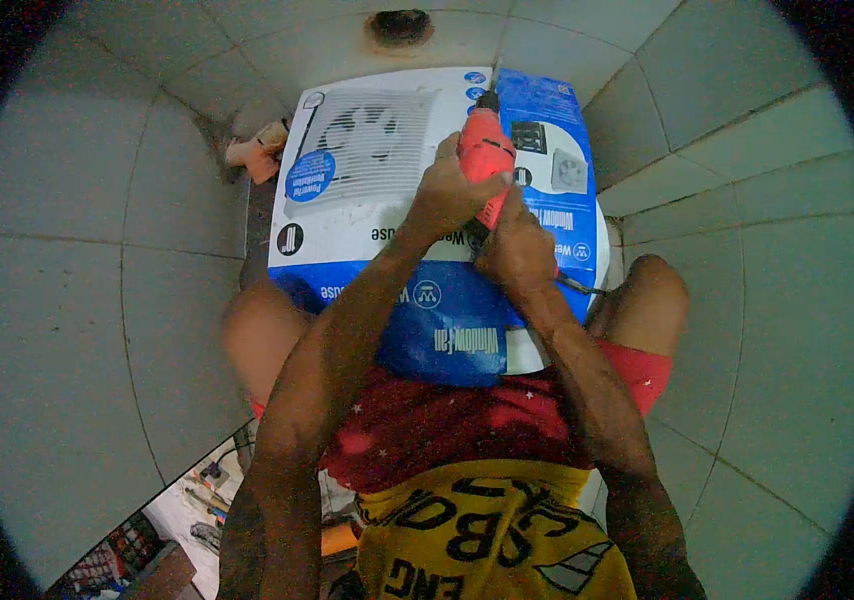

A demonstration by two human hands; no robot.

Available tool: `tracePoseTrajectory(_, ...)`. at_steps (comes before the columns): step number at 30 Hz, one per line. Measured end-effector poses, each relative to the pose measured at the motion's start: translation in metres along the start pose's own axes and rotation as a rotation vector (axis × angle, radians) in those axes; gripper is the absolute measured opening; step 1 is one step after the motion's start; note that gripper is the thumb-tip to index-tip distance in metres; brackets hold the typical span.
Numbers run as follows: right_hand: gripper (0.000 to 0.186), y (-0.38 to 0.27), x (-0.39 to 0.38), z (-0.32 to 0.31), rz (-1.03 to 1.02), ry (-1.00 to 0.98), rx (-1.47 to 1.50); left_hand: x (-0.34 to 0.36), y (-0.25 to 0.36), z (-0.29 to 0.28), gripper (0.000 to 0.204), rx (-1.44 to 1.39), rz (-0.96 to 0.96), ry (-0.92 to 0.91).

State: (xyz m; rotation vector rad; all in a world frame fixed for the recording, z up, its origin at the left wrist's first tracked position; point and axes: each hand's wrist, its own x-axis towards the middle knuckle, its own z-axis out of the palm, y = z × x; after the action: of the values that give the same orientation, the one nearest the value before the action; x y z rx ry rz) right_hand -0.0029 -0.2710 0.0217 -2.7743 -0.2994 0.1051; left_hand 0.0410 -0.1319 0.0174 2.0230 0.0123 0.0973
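Observation:
A red power drill (485, 150) points away from me, and its black chuck (488, 100) carries a thin bit directed toward the tiled wall ahead. Whether the bit touches the wall I cannot tell. My left hand (445, 198) is closed round the left side of the drill body. Behind it, my right hand (519, 240) grips the drill's handle. Beneath both hands lies a blue and white cardboard fan box (362, 215), opened out flat, with its near part over my lap. A dark cord (582, 286) shows beside my right wrist.
Tiled walls close in on the left (47, 300) and right (687, 320). A dark round hole (399, 28) opens in the wall ahead. Left of the cardboard sits a pale orange pipe fitting (260, 152). Assorted tools (212, 490) and a dark mesh crate (122, 555) are at the lower left.

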Motion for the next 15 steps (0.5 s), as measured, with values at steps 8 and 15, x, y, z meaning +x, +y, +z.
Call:
tracePoseTrajectory(8, 0.076, -0.003, -0.005, -0.002, -0.090, 0.121, -0.017, 0.011, -0.024, -0.012, 0.065, -0.415, -0.170, -0.135)
tracePoseTrajectory(15, 0.082, 0.016, 0.013, -0.041, -0.450, 0.037, -0.325, 0.012, -0.023, -0.027, 0.068, -0.710, -0.273, -0.184)
